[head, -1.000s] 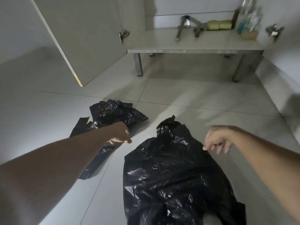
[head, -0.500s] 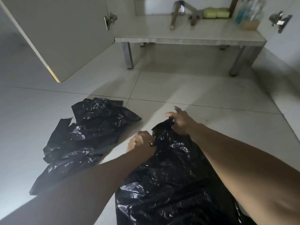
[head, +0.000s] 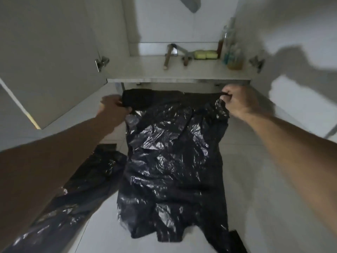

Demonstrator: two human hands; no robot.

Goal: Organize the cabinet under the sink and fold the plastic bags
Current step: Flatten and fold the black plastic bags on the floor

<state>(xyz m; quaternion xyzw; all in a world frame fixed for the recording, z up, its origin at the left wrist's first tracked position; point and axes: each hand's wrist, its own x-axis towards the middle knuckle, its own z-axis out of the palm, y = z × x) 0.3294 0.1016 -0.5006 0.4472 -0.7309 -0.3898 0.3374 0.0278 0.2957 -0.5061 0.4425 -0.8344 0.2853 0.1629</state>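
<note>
Head view, looking down past two bare forearms. Left hand and right hand each pinch a top corner of a black plastic bag, stretching its upper edge across the middle of the frame while the rest hangs down toward the tiled floor. It looks thin, light, crinkly and probably slippery, so the corners seem the best hold. A second black bag lies crumpled at lower left, partly behind the left arm. An open cabinet door fills the upper left. Bottles at upper right are blurred.
</note>
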